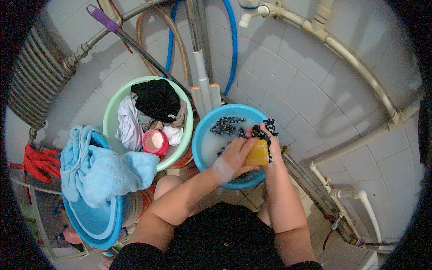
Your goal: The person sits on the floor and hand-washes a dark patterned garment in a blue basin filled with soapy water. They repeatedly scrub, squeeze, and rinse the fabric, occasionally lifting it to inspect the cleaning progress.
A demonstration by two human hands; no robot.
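Note:
My left hand (236, 152) grips a yellow block, apparently a bar of laundry soap (258, 152), and suds cling to that wrist. The soap rests against a black-and-white patterned cloth (261, 132) bunched in my right hand (275, 145). Both hands are above the right half of a blue plastic basin (199, 160). Cloudy, soapy water (210, 145) fills the basin, and more of the patterned cloth (226, 126) lies wet in it. My left fingers partly cover the soap, and some right fingers are hidden behind the cloth.
Left of the basin, a pale green tub (109, 113) holds clothes and a pink-red jar (155, 142) of pale contents. Light-blue towelling (111, 175) drapes over blue basins (92, 233). A squeegee (205, 98) leans behind. Pipes (357, 71) line the tiled wall.

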